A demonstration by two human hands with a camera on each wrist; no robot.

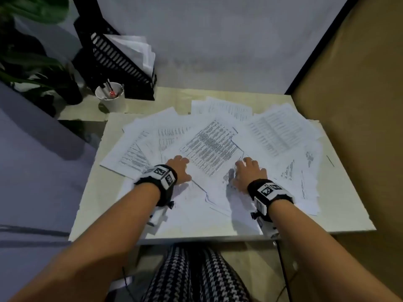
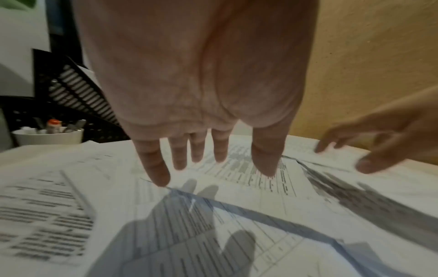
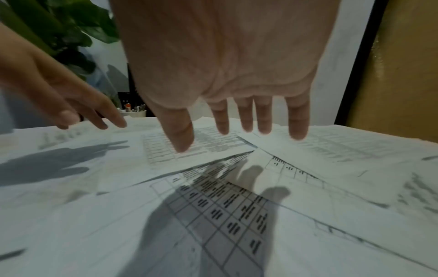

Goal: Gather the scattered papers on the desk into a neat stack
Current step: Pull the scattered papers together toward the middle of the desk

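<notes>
Several printed white papers (image 1: 209, 147) lie fanned and overlapping across the light desk (image 1: 98, 205). My left hand (image 1: 177, 167) hovers palm down over the sheets left of centre, fingers straight and spread, holding nothing; the left wrist view shows its fingers (image 2: 154, 165) just above a table-printed sheet (image 2: 249, 180). My right hand (image 1: 248, 168) hovers the same way right of centre, fingers (image 3: 297, 121) spread above the sheets (image 3: 213, 196). Both cast shadows on the paper below.
A black slotted file rack (image 1: 113, 59) holding papers stands at the back left, with a white cup of pens (image 1: 111, 97) beside it. A green plant (image 1: 28, 62) is at far left. A brown board wall (image 1: 353, 127) borders the desk's right side.
</notes>
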